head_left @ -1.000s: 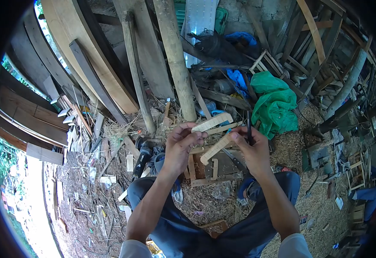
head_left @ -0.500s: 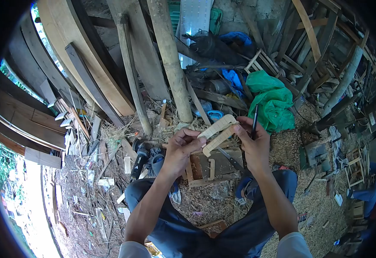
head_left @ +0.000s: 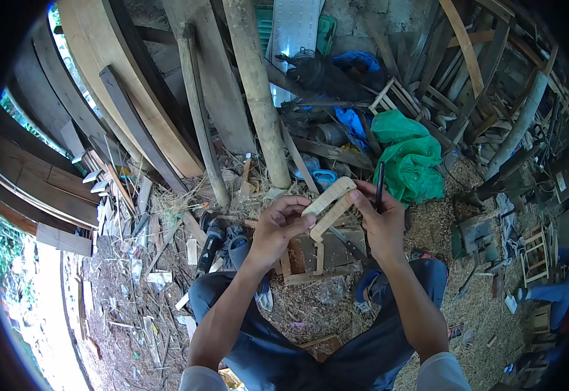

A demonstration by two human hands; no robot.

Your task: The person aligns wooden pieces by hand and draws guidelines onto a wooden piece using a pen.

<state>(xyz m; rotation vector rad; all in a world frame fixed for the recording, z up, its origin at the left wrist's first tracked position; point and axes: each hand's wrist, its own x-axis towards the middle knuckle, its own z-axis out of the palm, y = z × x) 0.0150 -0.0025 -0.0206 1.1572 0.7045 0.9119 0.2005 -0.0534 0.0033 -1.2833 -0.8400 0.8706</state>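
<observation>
My left hand [head_left: 280, 229] is closed on the lower left end of a pale wooden piece [head_left: 330, 195], thumb on its face. My right hand [head_left: 381, 218] pinches the upper end of a second, similar wooden piece [head_left: 332, 219] and also holds a dark pen-like stick [head_left: 380, 186] upright between its fingers. The two pieces lie side by side, slanting up to the right, close together near their upper ends. Below them a smaller hooked wooden piece [head_left: 319, 258] rests on a wooden frame [head_left: 336, 268], beside a dark-handled tool [head_left: 349, 245].
A black power tool [head_left: 211, 249] lies left of the frame. A green plastic bag [head_left: 409, 156] sits beyond my right hand. A wooden post [head_left: 258, 91] stands ahead. Long boards [head_left: 128, 85] lean at the left. At the far right, a person's blue-clad leg [head_left: 551, 293] shows.
The two wooden pieces have come from apart to side by side. My left hand has shifted slightly right with its piece, and the right hand's piece has turned a little steeper.
</observation>
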